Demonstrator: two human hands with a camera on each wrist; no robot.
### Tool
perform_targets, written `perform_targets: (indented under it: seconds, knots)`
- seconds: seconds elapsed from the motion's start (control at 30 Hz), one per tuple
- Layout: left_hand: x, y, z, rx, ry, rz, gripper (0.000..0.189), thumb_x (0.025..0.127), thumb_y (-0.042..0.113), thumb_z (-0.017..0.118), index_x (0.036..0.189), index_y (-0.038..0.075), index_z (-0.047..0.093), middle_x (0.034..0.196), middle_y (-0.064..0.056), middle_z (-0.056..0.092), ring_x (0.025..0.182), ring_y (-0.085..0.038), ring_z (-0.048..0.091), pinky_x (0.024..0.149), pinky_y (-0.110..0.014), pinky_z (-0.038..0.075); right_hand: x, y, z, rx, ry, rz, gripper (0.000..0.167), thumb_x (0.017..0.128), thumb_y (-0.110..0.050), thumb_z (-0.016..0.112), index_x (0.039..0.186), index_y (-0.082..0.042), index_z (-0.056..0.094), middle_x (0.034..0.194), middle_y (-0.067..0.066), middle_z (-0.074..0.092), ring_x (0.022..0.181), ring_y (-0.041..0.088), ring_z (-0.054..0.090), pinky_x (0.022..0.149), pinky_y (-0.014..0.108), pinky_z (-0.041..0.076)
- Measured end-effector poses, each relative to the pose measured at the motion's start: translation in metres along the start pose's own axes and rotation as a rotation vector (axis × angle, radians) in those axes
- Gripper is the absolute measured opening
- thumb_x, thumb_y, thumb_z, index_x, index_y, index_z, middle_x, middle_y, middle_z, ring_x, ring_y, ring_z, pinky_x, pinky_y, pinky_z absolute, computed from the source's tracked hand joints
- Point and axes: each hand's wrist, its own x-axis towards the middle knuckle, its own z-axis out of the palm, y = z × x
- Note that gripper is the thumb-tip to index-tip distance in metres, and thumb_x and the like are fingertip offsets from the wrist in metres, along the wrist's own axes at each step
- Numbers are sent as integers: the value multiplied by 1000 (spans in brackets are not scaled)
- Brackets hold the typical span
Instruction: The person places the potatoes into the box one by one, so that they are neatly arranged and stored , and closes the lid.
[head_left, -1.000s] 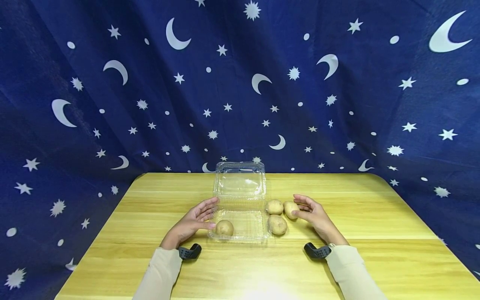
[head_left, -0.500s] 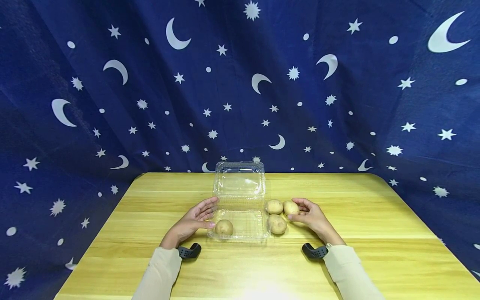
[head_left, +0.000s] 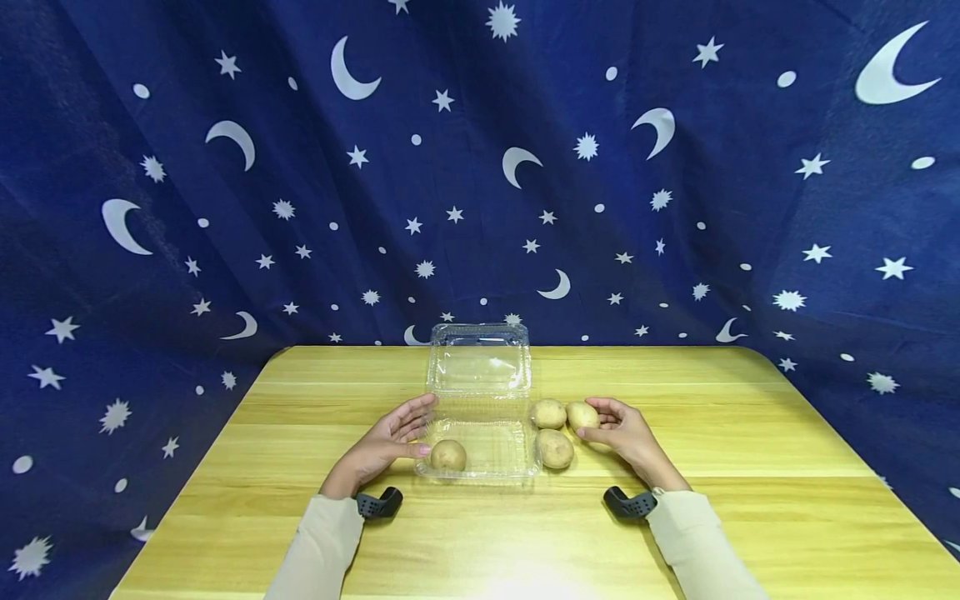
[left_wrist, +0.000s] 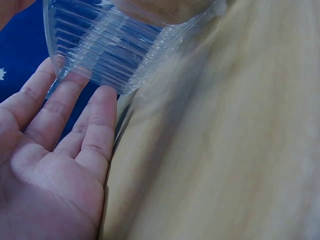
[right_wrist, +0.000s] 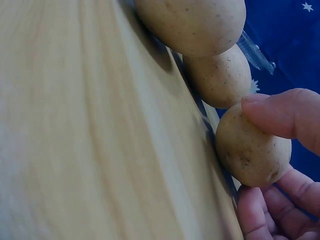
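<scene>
A clear plastic clamshell container (head_left: 497,442) stands with its lid (head_left: 480,362) raised at the back, and one potato (head_left: 448,456) lies in its front left corner. My left hand (head_left: 390,437) is at the container's left side; in the left wrist view its extended fingers (left_wrist: 102,117) touch the ribbed plastic wall (left_wrist: 100,55). On the right, my right hand (head_left: 626,433) holds a potato (right_wrist: 252,147) between thumb and fingers, low at the tabletop. Two more potatoes, a rear one (head_left: 549,413) and a front one (head_left: 555,450), sit between it and the container.
The wooden table (head_left: 480,533) reaches back to a dark blue curtain (head_left: 480,167) with white moons and stars. Black wrist devices (head_left: 382,503) are worn below both hands.
My right hand has shifted slightly toward me and to the left, its fingers drawn closer round the potato. The left hand and the container look unchanged.
</scene>
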Motion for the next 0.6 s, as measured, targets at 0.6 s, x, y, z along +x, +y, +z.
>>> perform_targets:
  seconds: [0.6]
  knots:
    - [0,-1,-1,14,-2,-5,93,97,8,81,169,-6,23,173,-31,25,159,-52,23,129,-41,30,1,-1,-2,57,52,-9,65,92,1,81,150,13,53,125,15,69,99,10,59,81,19,53]
